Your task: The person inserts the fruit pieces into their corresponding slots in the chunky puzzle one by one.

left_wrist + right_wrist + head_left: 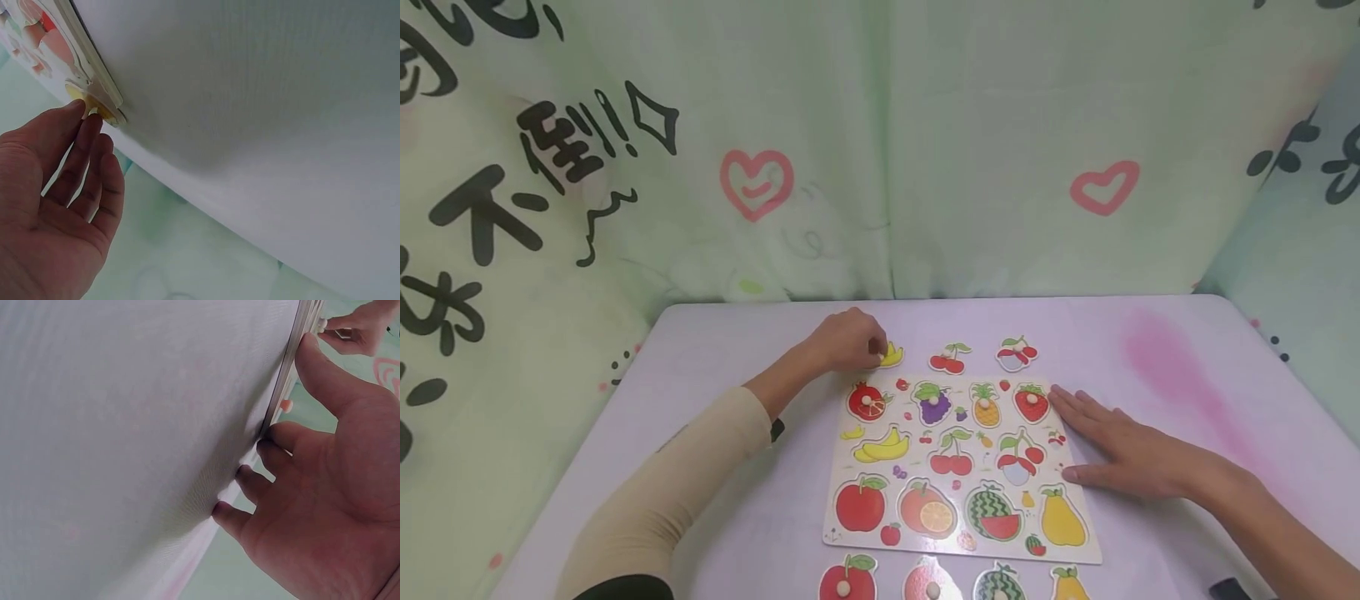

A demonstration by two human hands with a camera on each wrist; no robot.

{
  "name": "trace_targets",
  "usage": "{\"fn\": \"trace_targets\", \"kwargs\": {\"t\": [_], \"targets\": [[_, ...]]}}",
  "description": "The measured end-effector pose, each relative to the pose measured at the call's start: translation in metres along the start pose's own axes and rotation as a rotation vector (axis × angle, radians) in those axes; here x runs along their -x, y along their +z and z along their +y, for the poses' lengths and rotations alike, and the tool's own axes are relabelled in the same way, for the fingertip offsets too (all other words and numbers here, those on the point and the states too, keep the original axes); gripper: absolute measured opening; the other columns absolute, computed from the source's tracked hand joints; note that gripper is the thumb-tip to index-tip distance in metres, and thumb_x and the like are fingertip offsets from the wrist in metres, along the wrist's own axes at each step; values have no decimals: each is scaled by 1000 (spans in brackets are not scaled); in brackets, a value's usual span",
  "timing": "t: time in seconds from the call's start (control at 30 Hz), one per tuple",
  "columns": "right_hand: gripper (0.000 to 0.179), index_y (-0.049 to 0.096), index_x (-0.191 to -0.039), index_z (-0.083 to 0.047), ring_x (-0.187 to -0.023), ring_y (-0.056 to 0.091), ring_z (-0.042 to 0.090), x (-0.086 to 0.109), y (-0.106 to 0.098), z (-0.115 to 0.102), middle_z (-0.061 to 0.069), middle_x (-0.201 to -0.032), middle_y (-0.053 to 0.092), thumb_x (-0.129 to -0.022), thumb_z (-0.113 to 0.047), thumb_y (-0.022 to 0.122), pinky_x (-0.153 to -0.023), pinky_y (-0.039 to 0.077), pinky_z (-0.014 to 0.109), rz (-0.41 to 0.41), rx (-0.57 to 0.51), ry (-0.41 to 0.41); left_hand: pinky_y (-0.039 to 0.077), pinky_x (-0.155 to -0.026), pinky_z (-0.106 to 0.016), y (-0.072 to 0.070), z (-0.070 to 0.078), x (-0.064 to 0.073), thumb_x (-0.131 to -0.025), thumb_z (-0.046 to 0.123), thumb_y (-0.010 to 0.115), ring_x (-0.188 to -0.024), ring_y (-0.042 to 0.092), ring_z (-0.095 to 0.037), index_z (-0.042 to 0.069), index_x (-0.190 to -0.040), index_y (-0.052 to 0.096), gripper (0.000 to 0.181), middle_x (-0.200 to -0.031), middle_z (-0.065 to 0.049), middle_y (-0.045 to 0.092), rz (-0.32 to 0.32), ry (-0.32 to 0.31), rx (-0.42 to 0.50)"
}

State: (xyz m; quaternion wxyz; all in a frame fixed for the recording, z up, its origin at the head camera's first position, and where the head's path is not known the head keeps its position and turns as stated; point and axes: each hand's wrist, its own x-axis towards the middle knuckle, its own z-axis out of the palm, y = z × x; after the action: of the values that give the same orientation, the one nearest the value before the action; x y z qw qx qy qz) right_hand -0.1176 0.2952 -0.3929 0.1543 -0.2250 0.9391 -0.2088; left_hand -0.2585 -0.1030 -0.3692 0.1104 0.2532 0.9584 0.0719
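At the back edge of the fruit puzzle board [940, 547], my left hand [850, 340] pinches the yellow banana puzzle piece [892, 356] between thumb and index finger. In the left wrist view, the fingertips hold that piece at its small knob, beside the board's corner. My right hand [1131, 454] rests with spread fingers against the board's right edge; its thumb and index fingertips touch the side. A pomegranate piece [868, 402], grape piece [934, 407], pineapple piece [985, 408] and strawberry piece [1032, 405] with knobs sit in the board's back row.
Behind the board lie two cherry-like pieces, one red pair [947, 362] and one red and white [1017, 356]. Along the front lie an apple piece [842, 581], a pink round piece [931, 581], a watermelon piece [999, 583] and a pear piece [1067, 585]. A printed curtain [985, 108] hangs behind the table.
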Motion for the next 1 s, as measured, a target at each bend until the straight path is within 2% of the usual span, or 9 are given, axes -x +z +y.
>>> {"fn": "trace_targets", "kwargs": {"t": [0.27, 0.43, 0.53, 0.77, 1.0], "targets": [[103, 23, -167, -22, -156, 19, 50, -2, 1, 0, 13, -172, 25, -87, -61, 73, -116, 21, 74, -9, -7, 10, 55, -81, -27, -14, -3, 8, -95, 25, 75, -90, 61, -14, 20, -110, 82, 17, -102, 4, 76, 60, 19, -8], [103, 23, -167, -21, -155, 19, 50, -2, 1, 1, 14, -172, 24, -87, -60, 74, -116, 20, 75, -10, -11, 4, 54, -77, -26, -24, -1, 25, -94, 25, 77, -90, 61, -14, 20, -106, 82, 14, -98, 6, 75, 86, 34, 0], [102, 23, -167, -21, -155, 19, 50, -2, 1, 2, 14, -172, 24, -88, -59, 75, -116, 20, 75, -9, -14, 1, 53, -74, -25, -27, 2, 36, -93, 25, 78, -89, 60, -14, 20, -104, 82, 13, -97, 7, 75, 72, 30, 0], [104, 22, -168, -22, -155, 19, 51, -3, 2, 4, 15, -172, 24, -87, -58, 76, -115, 21, 75, -10, -15, 10, 51, -69, -23, -21, 11, 55, -93, 26, 78, -85, 60, -11, 22, -102, 83, 11, -94, 9, 74, 39, 51, -11], [103, 22, -168, -22, -156, 17, 51, -2, 2, 6, 15, -172, 24, -87, -56, 76, -115, 19, 76, -4, -43, 1, 51, -68, -23, -14, 26, 71, -92, 23, 78, -82, 60, -10, 21, -100, 83, 10, -90, 9, 72, 14, 108, 7]]}}
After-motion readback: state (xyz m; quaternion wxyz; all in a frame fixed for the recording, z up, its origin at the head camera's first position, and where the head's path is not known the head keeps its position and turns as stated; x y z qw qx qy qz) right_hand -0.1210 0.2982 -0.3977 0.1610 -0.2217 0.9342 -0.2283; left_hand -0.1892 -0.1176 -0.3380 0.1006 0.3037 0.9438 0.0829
